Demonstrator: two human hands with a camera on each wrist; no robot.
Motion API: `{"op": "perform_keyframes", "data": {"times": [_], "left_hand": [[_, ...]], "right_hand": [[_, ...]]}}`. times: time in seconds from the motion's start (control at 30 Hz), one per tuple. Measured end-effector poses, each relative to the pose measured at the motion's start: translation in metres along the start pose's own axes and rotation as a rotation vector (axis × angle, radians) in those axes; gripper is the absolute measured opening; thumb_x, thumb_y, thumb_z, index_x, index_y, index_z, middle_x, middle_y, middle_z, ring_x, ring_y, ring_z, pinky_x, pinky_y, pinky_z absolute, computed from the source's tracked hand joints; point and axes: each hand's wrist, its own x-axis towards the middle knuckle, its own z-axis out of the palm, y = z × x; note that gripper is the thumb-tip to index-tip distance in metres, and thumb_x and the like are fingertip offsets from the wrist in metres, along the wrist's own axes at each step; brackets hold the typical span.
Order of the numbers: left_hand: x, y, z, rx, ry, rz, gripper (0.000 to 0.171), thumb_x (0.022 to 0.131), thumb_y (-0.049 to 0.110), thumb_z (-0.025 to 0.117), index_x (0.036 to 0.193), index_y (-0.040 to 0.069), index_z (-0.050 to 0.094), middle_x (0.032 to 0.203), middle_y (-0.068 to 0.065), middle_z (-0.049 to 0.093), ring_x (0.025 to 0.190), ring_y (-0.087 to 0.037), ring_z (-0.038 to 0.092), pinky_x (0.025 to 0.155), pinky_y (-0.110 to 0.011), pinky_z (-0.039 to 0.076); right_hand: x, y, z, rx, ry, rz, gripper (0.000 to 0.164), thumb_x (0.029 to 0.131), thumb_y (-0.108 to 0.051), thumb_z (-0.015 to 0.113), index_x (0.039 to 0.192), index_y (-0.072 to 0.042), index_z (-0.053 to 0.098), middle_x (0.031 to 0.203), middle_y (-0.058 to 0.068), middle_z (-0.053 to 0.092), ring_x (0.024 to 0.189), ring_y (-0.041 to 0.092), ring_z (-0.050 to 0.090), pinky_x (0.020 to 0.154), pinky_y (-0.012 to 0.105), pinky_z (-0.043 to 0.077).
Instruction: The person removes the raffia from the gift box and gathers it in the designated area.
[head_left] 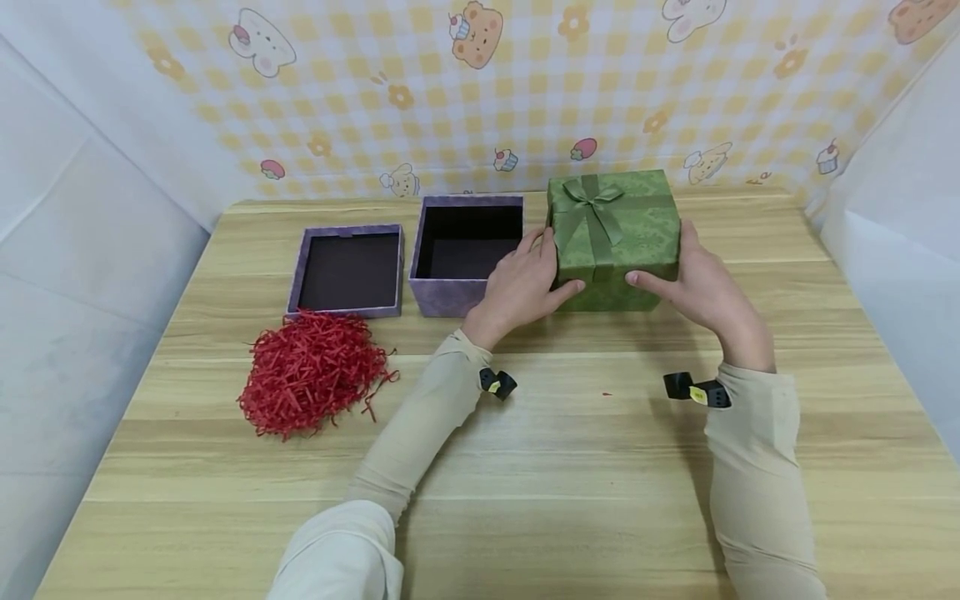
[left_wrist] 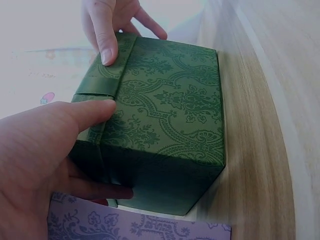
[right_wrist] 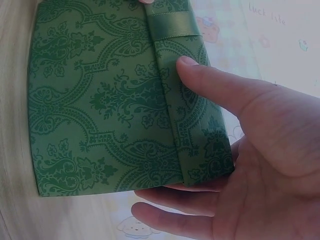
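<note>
A green patterned gift box (head_left: 618, 292) stands toward the back right of the table, its lid (head_left: 648, 221) on top with a green ribbon and bow. At the lid's left side my left hand (head_left: 521, 279) grips it, thumb at the front rim and fingers along the side. My right hand (head_left: 708, 287) holds the lid's opposite side, its thumb also on the front rim. In the left wrist view the lid band (left_wrist: 107, 75) fits around the box top, with both thumbs near it. The right wrist view shows fingers (right_wrist: 175, 220) reaching behind the box.
Left of the green box stands an open purple box (head_left: 450, 298) with a dark inside. Beside that lies its purple lid (head_left: 348, 271), inner side up. A heap of red shredded paper (head_left: 307, 375) sits in front of the purple lid. A patterned cloth (head_left: 337, 100) hangs behind the table.
</note>
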Motion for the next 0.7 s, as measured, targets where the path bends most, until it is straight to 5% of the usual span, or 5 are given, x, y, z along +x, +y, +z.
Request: {"op": "perform_keyframes", "data": {"times": [0.3,0.7], "left_hand": [[0.0002,0.0004,-0.0005,-0.033,0.01,-0.014,0.091,0.089,0.064,0.039,0.146,-0.003,0.018,0.151,-0.013,0.024,0.14,-0.02,0.008,0.077,-0.031,0.051],[-0.0021,-0.0012,0.0006,-0.068,0.056,-0.003,0.086,0.092,0.062,0.034,0.147,-0.002,0.015,0.151,-0.012,0.024,0.14,-0.019,0.014,0.071,-0.03,0.052]], "right_hand": [[-0.0018,-0.003,-0.0006,-0.021,0.016,-0.012,0.108,0.083,-0.052,0.063,0.147,-0.003,-0.009,0.137,0.04,0.026,0.122,0.054,0.03,0.095,0.063,0.027],[-0.004,-0.0092,-0.0011,-0.029,0.057,-0.016,0.106,0.083,-0.052,0.062,0.148,-0.006,-0.008,0.14,0.038,0.025,0.123,0.053,0.03,0.095,0.063,0.027]]}}
